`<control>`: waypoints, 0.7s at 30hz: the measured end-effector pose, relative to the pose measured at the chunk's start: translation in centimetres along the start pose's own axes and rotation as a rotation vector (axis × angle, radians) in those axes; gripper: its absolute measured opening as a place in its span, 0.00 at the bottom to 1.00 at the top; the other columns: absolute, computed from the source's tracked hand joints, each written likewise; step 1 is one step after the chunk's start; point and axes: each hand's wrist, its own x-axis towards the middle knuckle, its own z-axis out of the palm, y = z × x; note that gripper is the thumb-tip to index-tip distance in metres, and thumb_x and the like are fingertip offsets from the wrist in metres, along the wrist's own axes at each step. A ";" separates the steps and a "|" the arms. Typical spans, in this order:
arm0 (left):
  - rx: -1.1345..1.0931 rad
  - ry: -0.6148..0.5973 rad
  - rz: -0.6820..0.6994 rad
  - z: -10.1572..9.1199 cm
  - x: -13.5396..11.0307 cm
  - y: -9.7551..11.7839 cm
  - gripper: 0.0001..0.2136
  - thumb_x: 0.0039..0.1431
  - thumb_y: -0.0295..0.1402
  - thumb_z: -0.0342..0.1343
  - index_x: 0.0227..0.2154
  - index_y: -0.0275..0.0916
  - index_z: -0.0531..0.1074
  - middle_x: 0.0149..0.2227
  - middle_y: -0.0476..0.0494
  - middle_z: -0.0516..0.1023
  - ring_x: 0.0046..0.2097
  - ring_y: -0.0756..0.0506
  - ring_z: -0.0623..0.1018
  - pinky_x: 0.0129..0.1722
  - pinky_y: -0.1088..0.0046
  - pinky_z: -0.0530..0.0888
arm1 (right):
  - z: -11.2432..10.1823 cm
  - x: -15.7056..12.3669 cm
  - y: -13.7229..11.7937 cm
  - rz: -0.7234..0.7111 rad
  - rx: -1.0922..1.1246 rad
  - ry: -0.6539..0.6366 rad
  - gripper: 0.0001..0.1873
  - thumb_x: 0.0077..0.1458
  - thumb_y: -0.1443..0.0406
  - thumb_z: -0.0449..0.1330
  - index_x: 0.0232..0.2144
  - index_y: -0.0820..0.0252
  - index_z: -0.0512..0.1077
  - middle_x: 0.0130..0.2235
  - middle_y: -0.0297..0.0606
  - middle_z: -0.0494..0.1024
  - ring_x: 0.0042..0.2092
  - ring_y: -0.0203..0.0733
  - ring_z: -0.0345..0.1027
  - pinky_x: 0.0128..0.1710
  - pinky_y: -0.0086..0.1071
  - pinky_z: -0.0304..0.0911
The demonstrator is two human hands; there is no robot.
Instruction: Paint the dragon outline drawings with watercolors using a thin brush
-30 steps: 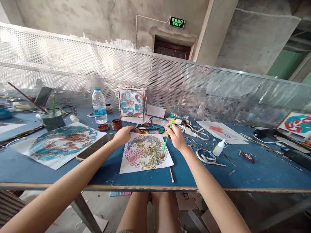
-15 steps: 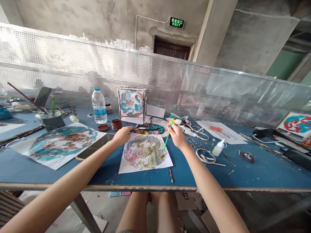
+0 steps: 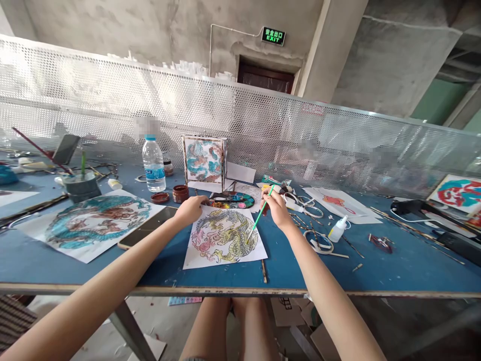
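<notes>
A slim green paintbrush [image 3: 260, 215] is pinched in my right hand [image 3: 276, 206]; its tip meets the right part of a dragon drawing [image 3: 225, 235] on white paper. The dragon's body is tinted yellow, and pink colours its left side. My left hand [image 3: 189, 210] rests by the sheet's upper left corner, fingers extended toward a paint palette [image 3: 246, 200] with blue, pink and yellow dabs. Its fingertips are partly hidden, and I cannot tell whether they press on the paper or the palette.
On the left lie a phone [image 3: 150, 228], a teal-and-brown dragon painting [image 3: 97, 220] and a brush-water cup [image 3: 80, 186]. Behind stand a water bottle [image 3: 153, 165], an open brown paint jar [image 3: 180, 193] and a framed picture [image 3: 205, 160]. To the right are a glue bottle [image 3: 338, 229] and cords [image 3: 319, 243].
The brush tip has moved slightly left and down on the drawing, and the brush leans more. My right hand has shifted a little right. My left hand stays in place.
</notes>
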 end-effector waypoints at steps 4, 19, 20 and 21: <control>0.000 0.000 0.006 0.0 0.0 0.0 0.22 0.42 0.20 0.43 0.39 0.39 0.73 0.41 0.42 0.77 0.42 0.43 0.74 0.39 0.73 0.70 | 0.3 -0.1 -0.1 -0.021 0.032 -0.031 0.05 0.54 0.62 0.46 0.30 0.56 0.57 0.17 0.26 0.63 0.19 0.34 0.59 0.20 0.27 0.58; 0.007 -0.004 0.007 0.2 0.1 -0.3 0.22 0.41 0.20 0.43 0.39 0.39 0.72 0.42 0.43 0.76 0.44 0.43 0.74 0.40 0.74 0.70 | 0.2 -0.1 -0.8 0.030 -0.010 0.023 0.10 0.56 0.59 0.46 0.26 0.56 0.57 0.18 0.27 0.58 0.17 0.31 0.50 0.16 0.26 0.46; 0.008 -0.004 0.007 0.2 0.1 -0.3 0.22 0.41 0.20 0.43 0.39 0.39 0.72 0.42 0.43 0.76 0.44 0.43 0.74 0.40 0.74 0.70 | 0.2 -0.1 -0.8 0.049 0.011 0.006 0.09 0.55 0.59 0.47 0.26 0.56 0.57 0.18 0.27 0.59 0.17 0.31 0.51 0.15 0.26 0.46; 0.009 -0.004 0.007 0.2 0.1 -0.3 0.22 0.41 0.20 0.43 0.39 0.39 0.72 0.42 0.43 0.76 0.44 0.43 0.74 0.40 0.75 0.70 | 0.3 -0.1 -0.7 0.062 0.020 -0.010 0.08 0.54 0.60 0.47 0.27 0.56 0.57 0.18 0.27 0.60 0.17 0.31 0.52 0.15 0.26 0.46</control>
